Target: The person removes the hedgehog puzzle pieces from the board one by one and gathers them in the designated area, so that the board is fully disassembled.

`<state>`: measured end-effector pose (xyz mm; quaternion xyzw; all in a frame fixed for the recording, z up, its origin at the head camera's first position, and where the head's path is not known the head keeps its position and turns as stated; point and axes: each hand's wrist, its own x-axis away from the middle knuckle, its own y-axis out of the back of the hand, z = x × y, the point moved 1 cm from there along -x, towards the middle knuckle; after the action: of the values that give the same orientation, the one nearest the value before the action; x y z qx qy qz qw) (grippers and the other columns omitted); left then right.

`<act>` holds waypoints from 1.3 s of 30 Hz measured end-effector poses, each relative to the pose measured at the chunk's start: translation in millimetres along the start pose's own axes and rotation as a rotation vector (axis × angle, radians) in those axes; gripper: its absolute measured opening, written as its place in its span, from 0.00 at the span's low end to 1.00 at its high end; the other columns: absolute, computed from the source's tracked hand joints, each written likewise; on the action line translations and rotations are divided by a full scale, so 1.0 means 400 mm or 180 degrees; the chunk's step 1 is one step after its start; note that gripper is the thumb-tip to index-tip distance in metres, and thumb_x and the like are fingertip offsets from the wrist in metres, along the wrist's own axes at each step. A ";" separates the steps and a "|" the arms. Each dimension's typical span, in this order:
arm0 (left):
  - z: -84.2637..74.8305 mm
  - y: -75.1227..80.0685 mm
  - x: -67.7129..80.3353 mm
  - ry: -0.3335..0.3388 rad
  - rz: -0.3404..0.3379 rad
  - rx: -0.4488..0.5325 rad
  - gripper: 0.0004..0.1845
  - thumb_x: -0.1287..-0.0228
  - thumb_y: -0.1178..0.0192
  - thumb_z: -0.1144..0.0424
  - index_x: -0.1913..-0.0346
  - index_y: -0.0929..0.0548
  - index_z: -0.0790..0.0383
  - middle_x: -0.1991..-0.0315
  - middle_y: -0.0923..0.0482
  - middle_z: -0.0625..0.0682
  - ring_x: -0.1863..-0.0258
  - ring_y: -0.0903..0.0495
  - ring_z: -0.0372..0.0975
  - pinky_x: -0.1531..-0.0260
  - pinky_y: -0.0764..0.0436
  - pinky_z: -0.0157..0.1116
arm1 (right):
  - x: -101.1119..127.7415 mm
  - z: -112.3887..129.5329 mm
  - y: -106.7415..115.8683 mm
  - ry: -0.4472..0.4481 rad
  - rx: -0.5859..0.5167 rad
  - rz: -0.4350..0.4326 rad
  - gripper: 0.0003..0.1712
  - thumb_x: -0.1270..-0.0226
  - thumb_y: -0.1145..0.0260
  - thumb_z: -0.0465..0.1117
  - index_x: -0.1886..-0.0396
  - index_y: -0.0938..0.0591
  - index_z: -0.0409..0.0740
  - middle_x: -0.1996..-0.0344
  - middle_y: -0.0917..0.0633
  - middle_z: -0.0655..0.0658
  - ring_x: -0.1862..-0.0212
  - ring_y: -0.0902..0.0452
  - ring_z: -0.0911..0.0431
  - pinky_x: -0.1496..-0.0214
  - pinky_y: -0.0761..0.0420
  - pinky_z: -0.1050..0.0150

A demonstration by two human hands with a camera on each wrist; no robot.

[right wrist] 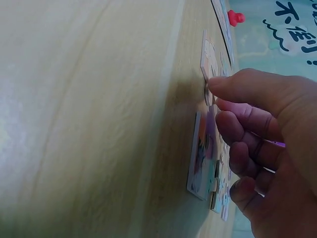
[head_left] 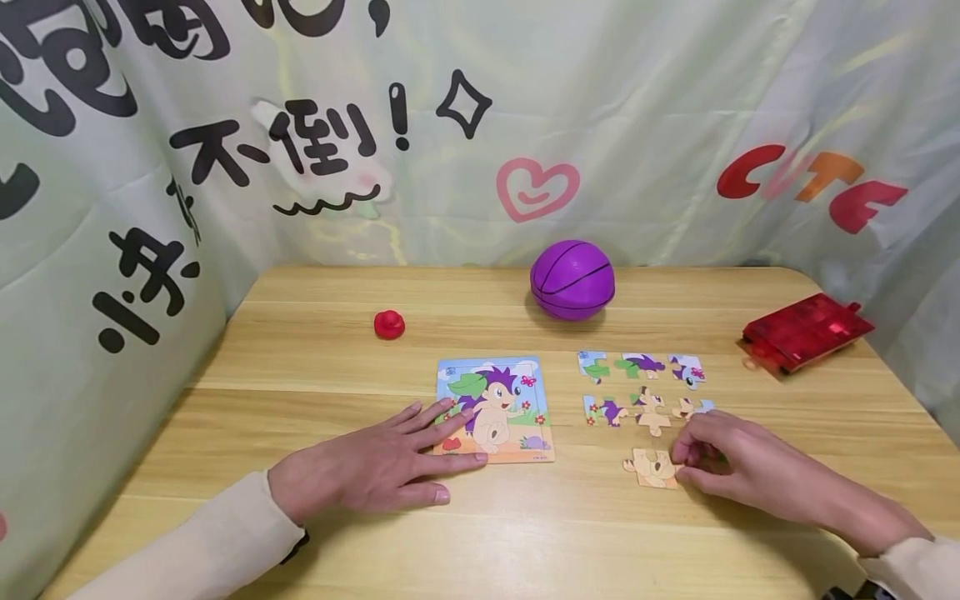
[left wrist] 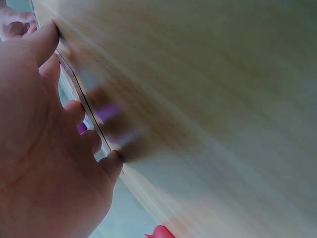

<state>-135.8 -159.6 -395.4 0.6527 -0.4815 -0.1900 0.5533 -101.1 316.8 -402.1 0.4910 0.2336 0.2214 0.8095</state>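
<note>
My left hand lies with fingers spread and straight, fingertips on the left part of a square hedgehog puzzle board. The left wrist view shows this hand side-on, fingertips at the board's edge. To the right, my right hand pinches the right side of a tan-and-orange puzzle piece between thumb and index finger. Its other fingers are curled, as the right wrist view shows of the hand. Another puzzle piece lies beneath this hand, mostly hidden in the head view.
Several loose puzzle pieces lie in rows right of the board. Farther back are a purple ball and a small red object. A red translucent case lies at the right. Printed curtains hang behind the table.
</note>
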 end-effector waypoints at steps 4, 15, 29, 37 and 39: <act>0.000 -0.001 0.000 0.0004 -0.0001 0.0008 0.29 0.11 0.58 0.38 0.14 0.42 0.25 0.08 0.63 0.49 0.09 0.60 0.56 0.15 0.50 0.67 | -0.003 -0.001 -0.001 -0.0022 0.0061 0.0021 0.17 0.37 0.16 0.41 0.60 0.17 0.61 0.65 0.24 0.70 0.61 0.30 0.74 0.64 0.27 0.75; 0.001 -0.003 0.002 0.0037 0.0016 0.0040 0.29 0.11 0.60 0.37 0.14 0.43 0.24 0.08 0.64 0.47 0.09 0.61 0.56 0.15 0.50 0.67 | 0.002 -0.005 0.000 -0.0046 0.0098 0.0073 0.16 0.36 0.16 0.42 0.61 0.17 0.62 0.66 0.26 0.71 0.62 0.33 0.75 0.65 0.30 0.75; 0.002 -0.002 0.001 0.0018 0.0001 0.0046 0.29 0.11 0.60 0.38 0.13 0.43 0.25 0.08 0.63 0.48 0.09 0.62 0.56 0.16 0.50 0.68 | 0.005 -0.010 0.040 -0.0069 0.0101 -0.0291 0.24 0.40 0.17 0.31 0.60 0.15 0.66 0.63 0.19 0.70 0.61 0.28 0.73 0.63 0.27 0.76; 0.001 -0.001 0.002 0.0013 -0.0007 0.0046 0.29 0.11 0.59 0.38 0.13 0.42 0.27 0.08 0.62 0.49 0.09 0.61 0.56 0.16 0.49 0.68 | -0.002 -0.008 0.035 -0.0002 0.0128 -0.0163 0.22 0.41 0.15 0.34 0.60 0.15 0.65 0.63 0.20 0.71 0.61 0.28 0.73 0.63 0.25 0.74; 0.001 -0.001 0.001 0.0015 -0.0004 0.0049 0.29 0.11 0.59 0.38 0.13 0.42 0.26 0.08 0.62 0.49 0.09 0.61 0.56 0.16 0.50 0.68 | -0.001 -0.007 0.027 0.0057 0.0115 -0.0078 0.20 0.41 0.14 0.37 0.61 0.15 0.64 0.64 0.22 0.71 0.61 0.28 0.74 0.63 0.25 0.74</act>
<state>-135.8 -160.2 -395.7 0.6576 -0.4812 -0.1851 0.5493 -104.6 323.0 -393.5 0.5006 0.2508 0.2116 0.8010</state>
